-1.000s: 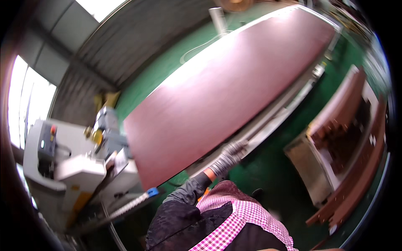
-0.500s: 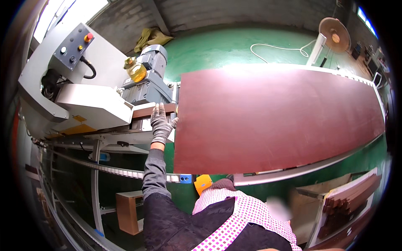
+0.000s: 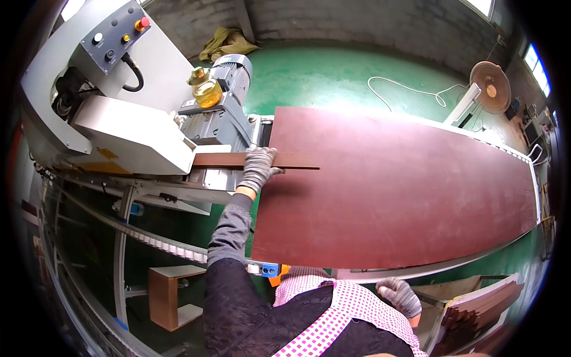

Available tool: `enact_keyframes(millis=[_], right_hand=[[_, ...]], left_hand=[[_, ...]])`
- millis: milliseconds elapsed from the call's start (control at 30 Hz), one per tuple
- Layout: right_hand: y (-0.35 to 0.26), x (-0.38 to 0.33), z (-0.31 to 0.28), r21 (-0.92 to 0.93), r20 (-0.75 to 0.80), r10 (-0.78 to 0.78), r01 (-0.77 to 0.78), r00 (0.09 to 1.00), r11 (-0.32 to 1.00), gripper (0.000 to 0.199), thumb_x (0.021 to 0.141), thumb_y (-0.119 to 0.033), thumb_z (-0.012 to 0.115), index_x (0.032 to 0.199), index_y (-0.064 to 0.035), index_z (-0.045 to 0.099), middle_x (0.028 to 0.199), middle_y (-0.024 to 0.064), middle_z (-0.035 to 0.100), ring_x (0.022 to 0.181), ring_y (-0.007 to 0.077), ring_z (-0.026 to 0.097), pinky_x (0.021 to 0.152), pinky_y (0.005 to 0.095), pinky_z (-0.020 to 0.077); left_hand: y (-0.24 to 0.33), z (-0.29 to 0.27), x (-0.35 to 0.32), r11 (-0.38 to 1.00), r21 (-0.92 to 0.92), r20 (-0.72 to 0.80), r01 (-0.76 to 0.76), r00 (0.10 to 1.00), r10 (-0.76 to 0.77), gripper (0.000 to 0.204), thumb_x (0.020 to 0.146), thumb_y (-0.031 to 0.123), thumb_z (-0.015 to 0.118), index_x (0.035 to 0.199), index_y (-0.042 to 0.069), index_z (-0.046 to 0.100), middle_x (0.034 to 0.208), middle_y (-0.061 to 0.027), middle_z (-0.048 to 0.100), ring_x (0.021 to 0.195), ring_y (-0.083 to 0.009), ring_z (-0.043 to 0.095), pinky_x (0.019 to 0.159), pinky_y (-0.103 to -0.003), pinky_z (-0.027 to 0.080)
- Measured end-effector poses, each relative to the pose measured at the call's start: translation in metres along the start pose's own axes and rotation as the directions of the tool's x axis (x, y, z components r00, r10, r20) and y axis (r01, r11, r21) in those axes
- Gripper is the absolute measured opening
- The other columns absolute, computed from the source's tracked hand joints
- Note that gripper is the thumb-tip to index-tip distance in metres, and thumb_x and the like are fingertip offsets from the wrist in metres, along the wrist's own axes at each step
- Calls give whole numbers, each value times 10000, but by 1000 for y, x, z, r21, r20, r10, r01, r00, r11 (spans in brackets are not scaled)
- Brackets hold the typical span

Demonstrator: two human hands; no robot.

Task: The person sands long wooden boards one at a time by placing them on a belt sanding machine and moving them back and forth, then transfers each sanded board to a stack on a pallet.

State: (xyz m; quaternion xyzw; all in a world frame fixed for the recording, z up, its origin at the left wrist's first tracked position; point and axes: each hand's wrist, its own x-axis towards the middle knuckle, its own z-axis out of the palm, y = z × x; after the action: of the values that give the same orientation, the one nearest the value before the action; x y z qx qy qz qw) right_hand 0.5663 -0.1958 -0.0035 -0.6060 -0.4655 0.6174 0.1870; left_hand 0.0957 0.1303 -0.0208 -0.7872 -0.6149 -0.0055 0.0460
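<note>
Brown strip (image 3: 220, 159): now reaching farther, over the desk's (image 3: 386, 196) left edge.
Left hand (image 3: 259, 168): my grip's grasping it there.
Right hand (image 3: 399, 296): desk's near side, curled; grip I can't tell.

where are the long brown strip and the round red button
Long brown strip (image 3: 219, 159), head view: on its flat upper face, left stretch.
Round red button (image 3: 143, 23), head view: on its cap.

A long, flat, reddish-brown table (image 3: 392, 196) stands over the green floor (image 3: 321, 71); a narrow, straight brown strip (image 3: 223, 159) overlaps the table's left end, and a thin white cable (image 3: 410, 87) lies beyond it.
</note>
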Motion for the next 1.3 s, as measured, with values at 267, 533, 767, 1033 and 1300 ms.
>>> enact_keyframes(millis=[267, 533, 767, 1033, 1300], right_hand=[[-133, 150, 23, -717, -81, -768, 498, 635, 487, 445, 811, -94, 682, 1239, -38, 574, 1236, 173, 591, 1137, 337, 582, 964, 385, 482], [-163, 342, 52, -983, 123, -884, 176, 450, -47, 518, 909, -180, 488, 1413, -121, 384, 1333, 118, 536, 1261, 306, 497, 1163, 494, 218], [-147, 344, -33, -978, 131, -784, -51, 607, -202, 349, 917, -168, 419, 1246, -123, 528, 1081, 56, 634, 1034, 215, 611, 1167, 511, 211], [-123, 319, -115, -979, 61, -799, -118, 598, -164, 320, 886, -124, 472, 1197, -125, 548, 1079, 65, 616, 1079, 234, 570, 1177, 541, 173], [-83, 305, -196, -943, -264, -666, -331, 697, 27, 366, 913, -126, 417, 1264, -150, 517, 1257, 87, 574, 1273, 269, 480, 1185, 530, 152]], left_hand=[[72, 7, 30, 997, -4, -2, -80, 997, 80, 726, 660, 676, 694, 1088, 95, 620, 987, -93, 659, 988, -251, 614, 967, -392, 388], [122, 7, 47, 970, -131, -32, -206, 979, 203, 761, 735, 538, 727, 1315, 97, 508, 1163, -108, 625, 1149, -262, 568, 1073, -449, 339], [0, 35, -6, 1000, 11, -175, -7, 984, 8, 760, 683, 269, 788, 1344, 113, 447, 1170, -118, 556, 1167, -304, 512, 1081, -461, 316], [-37, 25, -24, 981, 15, -113, 194, 975, -191, 700, 713, 328, 723, 1337, 117, 487, 1261, -114, 523, 1250, -287, 453, 1120, -465, 259], [43, 6, 27, 998, 66, 34, 23, 999, -26, 344, 711, 285, 746, 1003, 130, 652, 962, -95, 687, 948, -255, 662, 874, -387, 465]])
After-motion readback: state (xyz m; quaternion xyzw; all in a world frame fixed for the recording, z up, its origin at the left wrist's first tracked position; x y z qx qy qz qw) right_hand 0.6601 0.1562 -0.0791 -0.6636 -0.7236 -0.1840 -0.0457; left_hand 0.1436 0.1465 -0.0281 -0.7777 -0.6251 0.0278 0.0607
